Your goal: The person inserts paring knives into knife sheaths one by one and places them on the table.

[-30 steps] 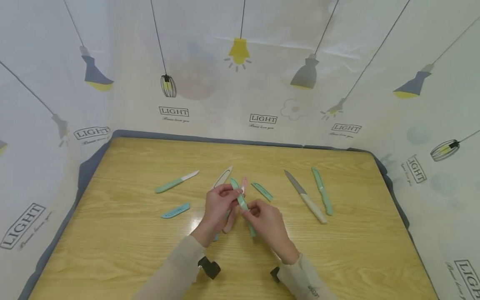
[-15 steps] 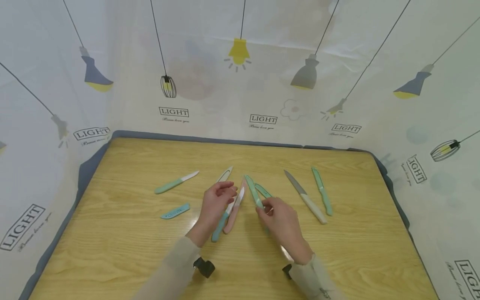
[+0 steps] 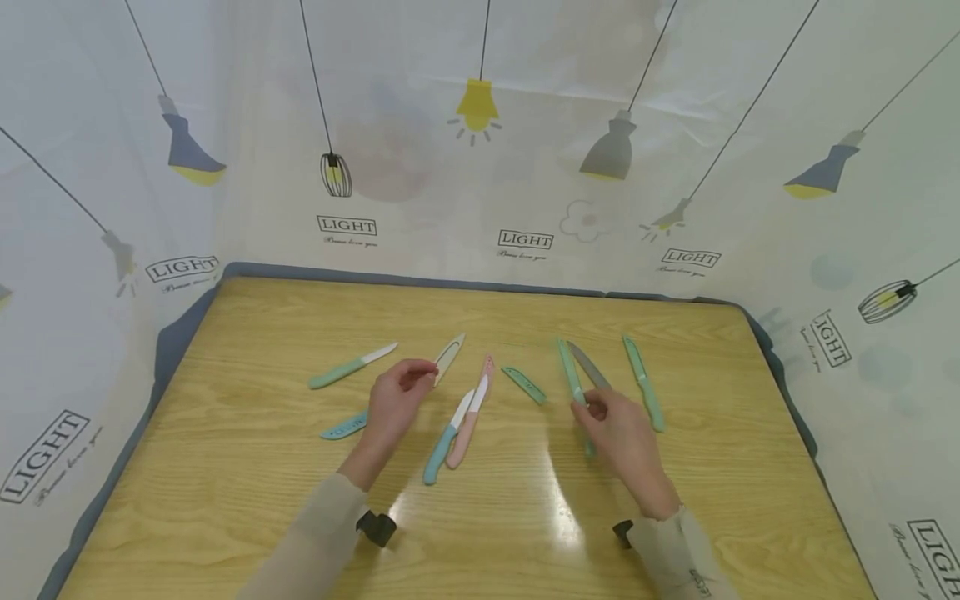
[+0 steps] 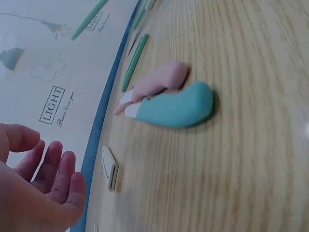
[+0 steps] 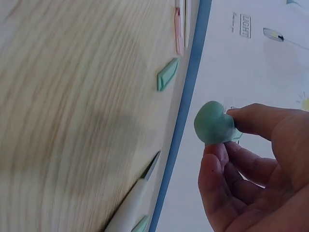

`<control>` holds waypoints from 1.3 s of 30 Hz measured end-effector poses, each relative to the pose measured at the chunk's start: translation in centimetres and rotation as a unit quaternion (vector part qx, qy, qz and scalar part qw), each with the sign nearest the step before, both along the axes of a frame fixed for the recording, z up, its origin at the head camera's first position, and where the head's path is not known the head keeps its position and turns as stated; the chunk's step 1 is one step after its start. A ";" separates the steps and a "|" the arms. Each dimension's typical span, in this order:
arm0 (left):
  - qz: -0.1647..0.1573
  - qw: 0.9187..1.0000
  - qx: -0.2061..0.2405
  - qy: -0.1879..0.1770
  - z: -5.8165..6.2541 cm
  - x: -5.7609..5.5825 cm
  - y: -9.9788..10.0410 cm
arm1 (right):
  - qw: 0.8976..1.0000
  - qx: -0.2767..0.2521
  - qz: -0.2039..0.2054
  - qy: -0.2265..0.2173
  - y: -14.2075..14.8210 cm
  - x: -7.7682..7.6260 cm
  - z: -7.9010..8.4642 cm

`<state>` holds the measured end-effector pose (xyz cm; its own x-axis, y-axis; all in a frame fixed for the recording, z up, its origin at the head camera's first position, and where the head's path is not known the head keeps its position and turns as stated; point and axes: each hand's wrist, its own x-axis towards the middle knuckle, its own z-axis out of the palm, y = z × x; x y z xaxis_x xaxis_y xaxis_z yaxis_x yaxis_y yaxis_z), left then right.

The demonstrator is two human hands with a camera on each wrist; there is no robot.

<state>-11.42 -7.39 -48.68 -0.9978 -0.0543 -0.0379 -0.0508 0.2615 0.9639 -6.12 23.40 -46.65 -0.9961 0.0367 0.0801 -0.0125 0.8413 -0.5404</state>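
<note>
My right hand (image 3: 624, 433) pinches a light green paring knife (image 3: 570, 372) between thumb and fingers, its blade covered by a green sheath. In the right wrist view, the knife's rounded handle end (image 5: 211, 123) points at the camera. In the head view it overlaps a cream-handled knife (image 3: 588, 365), partly hidden behind the hand. My left hand (image 3: 397, 404) holds nothing; its fingers are loosely bent close to a cream blade sheath (image 3: 450, 354). Between the hands, a blue-handled knife (image 3: 441, 452) and a pink-handled knife (image 3: 462, 438) lie side by side, white blades bare.
A pink sheath (image 3: 490, 364) and a green sheath (image 3: 524, 385) lie mid-table. At left are a bare-bladed green knife (image 3: 337, 372) and a blue sheath (image 3: 343, 427), partly behind the left hand. Another sheathed green knife (image 3: 642, 382) lies far right. Printed curtains surround the wooden table (image 3: 495, 542).
My left hand has let go of the sheathed green knife and moved left. The right hand has carried that knife rightward, beside the cream-handled knife.
</note>
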 end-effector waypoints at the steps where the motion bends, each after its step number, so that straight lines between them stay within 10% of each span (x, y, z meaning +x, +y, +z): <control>1: -0.001 1.000 -0.009 0.001 0.0 0.0 -0.2 | 1.000 -0.002 0.000 -0.002 0.3 -0.1 0.0; 13: -0.026 0.994 -0.104 0.015 0.1 -0.1 -2.4 | 0.999 0.032 -0.015 -0.010 4.4 -1.5 0.0; 39: -0.017 0.991 -0.128 0.024 0.6 -0.3 -7.8 | 0.983 0.080 -0.081 -0.146 13.1 -3.5 -1.6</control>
